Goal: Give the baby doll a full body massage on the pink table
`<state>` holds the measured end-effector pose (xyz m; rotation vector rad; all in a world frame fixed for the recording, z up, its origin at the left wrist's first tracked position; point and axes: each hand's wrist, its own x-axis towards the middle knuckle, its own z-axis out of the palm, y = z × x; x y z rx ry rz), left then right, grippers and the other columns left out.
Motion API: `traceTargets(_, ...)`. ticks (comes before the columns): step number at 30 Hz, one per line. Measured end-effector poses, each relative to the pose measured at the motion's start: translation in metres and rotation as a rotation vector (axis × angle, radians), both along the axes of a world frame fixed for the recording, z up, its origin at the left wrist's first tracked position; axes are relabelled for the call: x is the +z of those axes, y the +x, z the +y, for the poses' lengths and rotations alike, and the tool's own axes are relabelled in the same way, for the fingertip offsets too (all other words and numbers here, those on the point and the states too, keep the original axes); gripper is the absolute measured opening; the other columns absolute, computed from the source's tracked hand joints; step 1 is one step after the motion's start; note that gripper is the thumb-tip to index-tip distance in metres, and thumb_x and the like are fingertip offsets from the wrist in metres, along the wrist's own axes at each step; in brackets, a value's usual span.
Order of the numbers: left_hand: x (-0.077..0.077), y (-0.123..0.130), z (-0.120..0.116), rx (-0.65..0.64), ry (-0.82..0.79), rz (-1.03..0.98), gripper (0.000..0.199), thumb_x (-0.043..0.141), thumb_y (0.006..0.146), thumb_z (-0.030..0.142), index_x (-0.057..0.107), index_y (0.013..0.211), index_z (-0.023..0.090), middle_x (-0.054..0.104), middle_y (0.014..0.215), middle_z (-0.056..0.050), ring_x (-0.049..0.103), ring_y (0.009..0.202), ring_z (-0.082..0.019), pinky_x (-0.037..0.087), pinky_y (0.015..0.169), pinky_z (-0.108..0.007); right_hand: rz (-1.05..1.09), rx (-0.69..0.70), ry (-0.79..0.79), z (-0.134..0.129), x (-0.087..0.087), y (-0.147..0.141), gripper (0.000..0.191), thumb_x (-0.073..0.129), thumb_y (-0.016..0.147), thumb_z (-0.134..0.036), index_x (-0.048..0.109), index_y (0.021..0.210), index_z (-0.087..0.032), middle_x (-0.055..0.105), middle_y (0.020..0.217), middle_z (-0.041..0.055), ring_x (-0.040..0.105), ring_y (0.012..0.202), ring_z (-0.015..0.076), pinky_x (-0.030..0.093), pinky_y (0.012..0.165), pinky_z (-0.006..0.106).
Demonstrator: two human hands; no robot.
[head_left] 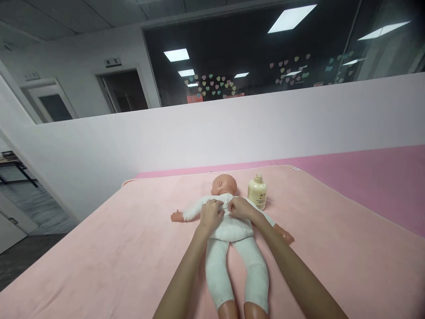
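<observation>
A baby doll (232,230) with a white cloth body lies on its front, its head away from me and turned to the left. Its arms are spread out to both sides. My left hand (211,214) rests on the left of the doll's upper back, fingers bent and pressed together at the cloth. Just right of it, my right hand (239,207) is closed, its fingertips on the cloth near the middle of the back. Whatever small piece of cloth the fingers pinch is too small to make out. Both hands are slightly apart.
A pale yellow pump bottle (257,193) stands right of the doll's head. The pink blanket (133,239) spreads under everything, with a darker pink surface (375,177) beyond its right edge. A low white wall (232,137) runs behind.
</observation>
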<state>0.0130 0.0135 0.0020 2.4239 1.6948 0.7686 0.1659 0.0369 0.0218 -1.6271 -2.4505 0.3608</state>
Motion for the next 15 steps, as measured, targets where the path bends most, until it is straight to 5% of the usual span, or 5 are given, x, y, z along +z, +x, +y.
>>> traceTargets(5,-0.002,0.009,0.012,0.103,-0.009,0.043,0.026,0.045,0.077,0.013,0.067,0.088,0.02,0.068,0.094,-0.005,0.058,0.095,-0.022,0.039,0.081,-0.034,0.025,0.041,-0.025,-0.005,0.014,0.005,0.015,0.057,0.067,-0.012,0.068,0.076,-0.017,0.066,0.074,0.0018,0.056,0.069,0.0134,0.035,0.06,0.022)
traceTargets(8,0.0,0.011,0.016,0.106,-0.018,0.033,0.027,0.044,0.077,0.012,0.068,0.088,0.021,0.069,0.093,-0.005,0.059,0.094,-0.021,0.039,0.082,-0.034,0.107,-0.064,0.134,-0.005,0.019,0.006,0.022,0.05,0.078,-0.017,0.067,0.093,-0.016,0.067,0.092,0.0061,0.059,0.086,0.0162,0.037,0.071,0.023)
traceTargets(11,0.0,0.009,0.015,0.112,-0.026,-0.002,0.026,0.046,0.077,0.013,0.068,0.089,0.022,0.069,0.095,-0.004,0.059,0.095,-0.02,0.039,0.082,-0.033,0.062,-0.151,0.242,-0.001,0.01,0.003,0.026,0.052,0.078,-0.017,0.063,0.102,-0.014,0.064,0.104,0.0096,0.057,0.098,0.0192,0.037,0.077,0.024)
traceTargets(15,0.0,0.008,0.014,0.114,-0.062,-0.013,0.024,0.049,0.078,0.015,0.068,0.09,0.022,0.069,0.097,-0.004,0.058,0.098,-0.02,0.038,0.083,-0.032,-0.053,-0.239,0.258,0.006,-0.014,-0.006,0.02,0.047,0.08,-0.011,0.064,0.092,-0.013,0.065,0.094,0.0107,0.059,0.091,0.0194,0.037,0.072,0.025)
